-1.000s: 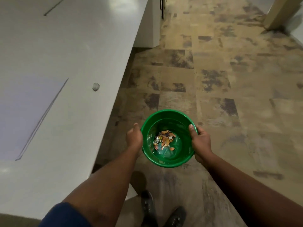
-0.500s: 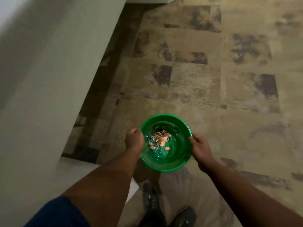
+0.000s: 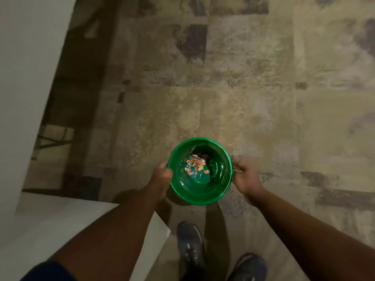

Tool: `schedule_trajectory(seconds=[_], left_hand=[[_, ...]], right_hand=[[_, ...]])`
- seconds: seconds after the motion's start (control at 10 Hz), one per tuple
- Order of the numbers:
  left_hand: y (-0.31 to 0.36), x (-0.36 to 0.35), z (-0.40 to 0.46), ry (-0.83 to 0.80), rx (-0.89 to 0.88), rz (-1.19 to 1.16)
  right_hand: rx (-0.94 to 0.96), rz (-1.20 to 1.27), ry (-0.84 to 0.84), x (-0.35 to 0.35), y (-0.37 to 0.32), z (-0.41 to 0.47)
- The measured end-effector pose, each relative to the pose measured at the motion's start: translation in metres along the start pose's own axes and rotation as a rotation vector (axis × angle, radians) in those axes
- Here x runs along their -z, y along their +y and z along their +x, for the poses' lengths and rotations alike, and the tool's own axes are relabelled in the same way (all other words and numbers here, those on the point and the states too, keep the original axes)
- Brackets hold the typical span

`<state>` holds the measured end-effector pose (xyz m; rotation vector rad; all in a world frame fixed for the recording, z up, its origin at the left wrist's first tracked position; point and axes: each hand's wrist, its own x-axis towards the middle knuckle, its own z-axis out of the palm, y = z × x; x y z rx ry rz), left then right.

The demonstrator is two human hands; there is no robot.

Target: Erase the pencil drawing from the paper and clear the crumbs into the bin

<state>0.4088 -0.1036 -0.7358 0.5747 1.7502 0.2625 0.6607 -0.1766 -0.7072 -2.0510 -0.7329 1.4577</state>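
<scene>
A mottled tan floor (image 3: pixel 253 102) fills the view, with the white desk (image 3: pixel 24 82) along the left edge. The green bin (image 3: pixel 199 196) hangs low over the floor beside the desk's near corner. The left hand (image 3: pixel 161 178) and right hand (image 3: pixel 244 176) clasp opposite rims, fingers curled tight, likely to keep it level. Colourful scraps (image 3: pixel 195 164) lie inside.

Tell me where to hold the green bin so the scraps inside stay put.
Grip the green bin at its rim, from opposite sides, as the left hand and right hand do now. It is round, upright and open-topped, with scraps loose on its bottom, so two level side grips should keep it from tipping.
</scene>
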Motion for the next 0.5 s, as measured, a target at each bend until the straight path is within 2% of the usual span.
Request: schedule_trajectory(seconds=[0.1, 0.3, 0.4, 0.5], left_hand=[[-0.018, -0.004, 0.027, -0.055, 0.007, -0.013], [-0.016, -0.005, 0.022, -0.081, 0.026, -0.014], [-0.013, -0.002, 0.009, -0.048, -0.010, 0.077], [-0.006, -0.010, -0.005, 0.070, -0.235, 0.327]], right_hand=[[-0.003, -0.025, -0.058, -0.013, 0.015, 0.016], [-0.027, -0.046, -0.136, -0.019, 0.019, 0.027], [-0.012, -0.060, -0.141, -0.020, 0.014, 0.022], [0.045, -0.060, -0.092, -0.022, 0.001, 0.014]])
